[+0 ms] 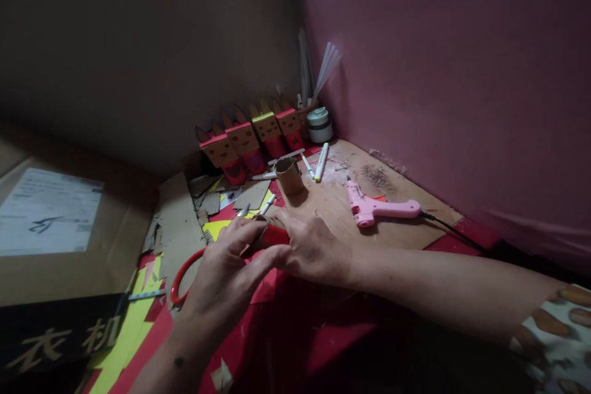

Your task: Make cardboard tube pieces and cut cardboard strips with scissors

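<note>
Both hands are working close together over the near part of the counter [332,228], and neither is letting go. The left hand [231,261] is curling its fingers over the far side of a red-covered tube [276,236], its thumb stretching across the near side until the tip is meeting the other hand. The right hand [316,246] is closing round the tube's right side, its fingers bending inward and its thumb pressing along the top. The tube is sitting between the two palms, showing a brown cardboard rim — the fingers are covering much of it, so its exact tilt is hard to judge.

A red loop [175,290] is lying just beside the left wrist. Beyond the hands, a bare cardboard tube [290,180] is standing upright, with a highlighter [322,162] resting behind it. Towards the counter's right edge a pink glue gun [357,203] is lying on its side, its black cord [450,228] trailing over that edge. Four box-headed figures [240,137] are lining the far left edge, and a lidded jar [319,129] is occupying the far corner — pale sticks [327,68] are rising behind it. A large carton [120,215] is flanking the left edge, near yellow paper strips [132,323].
</note>
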{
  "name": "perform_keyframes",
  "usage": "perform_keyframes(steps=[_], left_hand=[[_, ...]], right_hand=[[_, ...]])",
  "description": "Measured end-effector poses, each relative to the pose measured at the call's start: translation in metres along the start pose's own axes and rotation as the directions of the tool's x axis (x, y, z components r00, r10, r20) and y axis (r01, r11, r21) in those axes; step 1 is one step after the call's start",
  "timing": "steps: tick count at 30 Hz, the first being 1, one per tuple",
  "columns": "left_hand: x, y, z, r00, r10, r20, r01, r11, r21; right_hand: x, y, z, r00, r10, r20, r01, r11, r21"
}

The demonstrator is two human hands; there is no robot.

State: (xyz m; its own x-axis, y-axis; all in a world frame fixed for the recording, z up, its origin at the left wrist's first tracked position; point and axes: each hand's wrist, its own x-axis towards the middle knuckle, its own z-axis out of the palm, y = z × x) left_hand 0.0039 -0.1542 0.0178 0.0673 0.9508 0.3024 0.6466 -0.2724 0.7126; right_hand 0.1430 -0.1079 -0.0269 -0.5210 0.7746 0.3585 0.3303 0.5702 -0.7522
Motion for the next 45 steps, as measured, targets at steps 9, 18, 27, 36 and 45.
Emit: perform_keyframes(steps=[9, 18, 27, 36, 45], left_hand=[[0.037, 0.022, -0.022, 0.957, 0.264, -0.117, -0.197, 0.892, 0.407], [0.085, 0.011, 0.035, 0.940, 0.334, 0.068, -0.305, 0.735, 0.605], [0.099, -0.006, 0.036, 0.940, 0.317, 0.130, -0.334, 0.769, 0.545], [0.060, -0.022, 0.002, 0.939, 0.343, 0.025, -0.298, 0.778, 0.553], [0.009, -0.071, -0.026, 0.977, 0.046, -0.206, 0.057, 0.883, 0.467]], right_hand=[[-0.016, -0.011, -0.007, 0.982, 0.174, -0.066, -0.166, 0.980, 0.110], [-0.090, 0.013, -0.007, 0.983, -0.133, -0.129, 0.143, 0.987, 0.072], [-0.091, 0.018, -0.007, 0.959, -0.246, -0.143, 0.256, 0.965, 0.053], [-0.095, 0.024, -0.005, 0.953, -0.231, -0.194, 0.258, 0.957, 0.131], [-0.095, 0.023, -0.006, 0.980, 0.010, -0.198, 0.034, 0.976, 0.217]])
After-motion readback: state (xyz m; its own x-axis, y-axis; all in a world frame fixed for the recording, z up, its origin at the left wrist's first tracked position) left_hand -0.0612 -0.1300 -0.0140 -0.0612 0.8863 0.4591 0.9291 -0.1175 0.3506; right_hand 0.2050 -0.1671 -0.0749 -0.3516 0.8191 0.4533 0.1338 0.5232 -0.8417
